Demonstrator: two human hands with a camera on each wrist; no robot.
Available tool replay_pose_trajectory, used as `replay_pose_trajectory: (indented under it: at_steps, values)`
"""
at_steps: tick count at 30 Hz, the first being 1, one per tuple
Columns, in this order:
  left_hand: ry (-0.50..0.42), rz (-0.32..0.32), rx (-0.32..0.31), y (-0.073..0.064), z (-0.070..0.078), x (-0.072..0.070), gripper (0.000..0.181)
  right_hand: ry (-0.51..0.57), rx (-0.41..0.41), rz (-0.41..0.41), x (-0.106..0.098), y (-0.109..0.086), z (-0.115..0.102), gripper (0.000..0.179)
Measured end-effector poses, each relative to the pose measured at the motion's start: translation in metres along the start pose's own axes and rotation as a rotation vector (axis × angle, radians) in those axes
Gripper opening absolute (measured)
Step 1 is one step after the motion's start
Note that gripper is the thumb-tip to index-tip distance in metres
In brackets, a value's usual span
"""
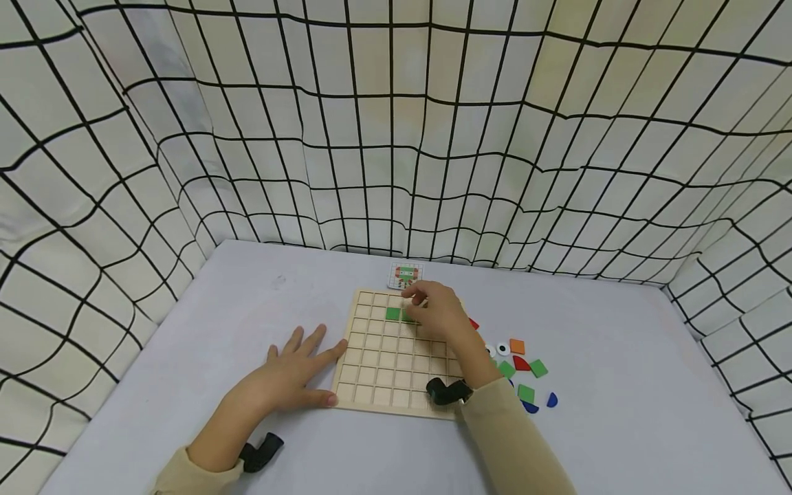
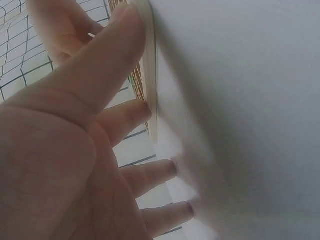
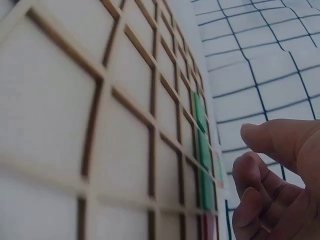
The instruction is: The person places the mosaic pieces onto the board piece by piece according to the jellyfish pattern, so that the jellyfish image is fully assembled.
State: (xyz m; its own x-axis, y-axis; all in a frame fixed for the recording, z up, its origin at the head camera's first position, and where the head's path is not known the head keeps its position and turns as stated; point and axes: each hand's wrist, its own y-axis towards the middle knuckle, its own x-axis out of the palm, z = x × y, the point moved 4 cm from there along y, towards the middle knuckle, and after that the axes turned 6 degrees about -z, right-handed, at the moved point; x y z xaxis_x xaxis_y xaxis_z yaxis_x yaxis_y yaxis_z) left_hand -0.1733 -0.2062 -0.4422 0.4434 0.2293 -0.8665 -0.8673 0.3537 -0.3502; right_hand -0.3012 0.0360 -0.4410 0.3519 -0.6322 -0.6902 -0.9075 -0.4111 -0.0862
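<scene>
A wooden grid board (image 1: 366, 376) lies flat on the table. My left hand (image 1: 278, 381) rests at its left side, fingers spread, with thumb and index finger touching the board's edge. Over the upper part of the board hovers my right hand (image 1: 439, 313), its fingers loosely bent. The right wrist view shows a gap between thumb and fingertips, with nothing held. Below those fingers a row of green square tiles (image 1: 392, 313) sits in the grid cells. A red piece (image 3: 209, 229) ends that row in the right wrist view. The hand hides part of the row in the head view.
Behind the board lies a small pattern card (image 1: 405, 275). To its right are scattered loose pieces: an orange square (image 1: 517, 346), a white ring with a black centre (image 1: 503, 349), a red piece (image 1: 522, 363), green squares (image 1: 539, 368) and blue half-discs (image 1: 553, 399). Black netting (image 1: 396, 148) surrounds the table.
</scene>
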Motion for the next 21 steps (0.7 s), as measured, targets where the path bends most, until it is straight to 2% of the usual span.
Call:
replay_pose_trajectory:
  at_steps: [6, 16, 21]
  values:
    - [0.004, -0.006, 0.009, -0.001, 0.002, 0.0, 0.091, 0.07, 0.037, 0.046, -0.025, -0.02, 0.018, 0.025]
    - [-0.006, -0.001, -0.014, 0.002, 0.001, 0.001, 0.092, 0.068, 0.101, 0.112, -0.054, -0.041, 0.055, 0.028]
    - [-0.003, 0.001, -0.012, 0.0, 0.002, -0.001, 0.092, 0.21, 0.118, 0.119, -0.07, -0.047, 0.07, 0.033]
